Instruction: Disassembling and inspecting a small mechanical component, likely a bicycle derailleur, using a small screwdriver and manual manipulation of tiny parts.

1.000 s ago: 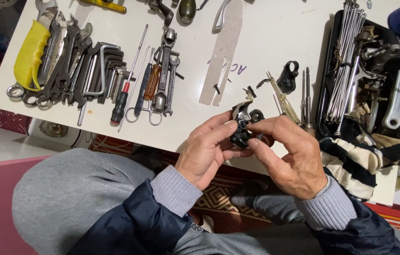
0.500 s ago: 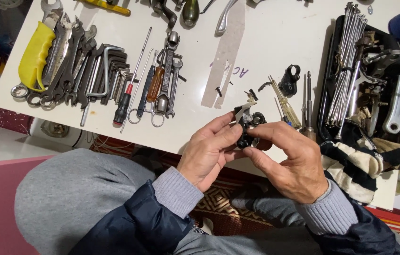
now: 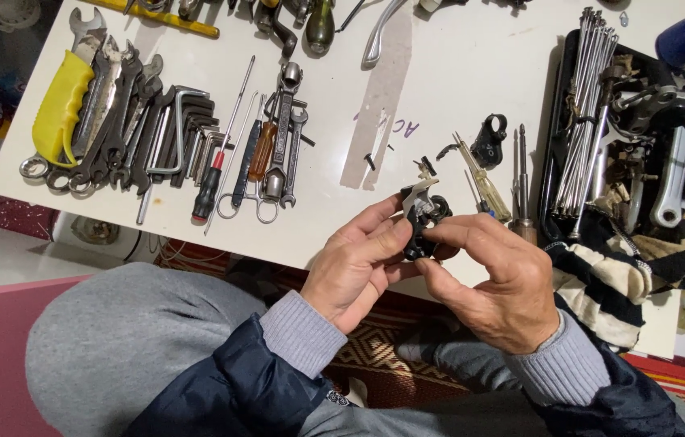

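Both hands together, pinched on small black metal part (image 3: 423,220), held up over near edge of bench (image 3: 456,73) for close look. Left hand (image 3: 359,267) steadies; right hand (image 3: 500,283) works fingertips. Screwdrivers (image 3: 484,182) just beside, easy reach.

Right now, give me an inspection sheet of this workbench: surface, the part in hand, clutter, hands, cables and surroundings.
Surface: white table, with a grey tape strip stuck on it.
Job's things: small black and silver mechanical part, held over the table's near edge.
Clutter: wrenches with a yellow-handled tool at left; hex keys; screwdrivers; black tray of spokes and metal parts at right; striped cloth.
Grippers: left hand and right hand both pinch the part.
Cables: nothing seen.
Surroundings: patterned rug below; the person's grey trousers and dark jacket.
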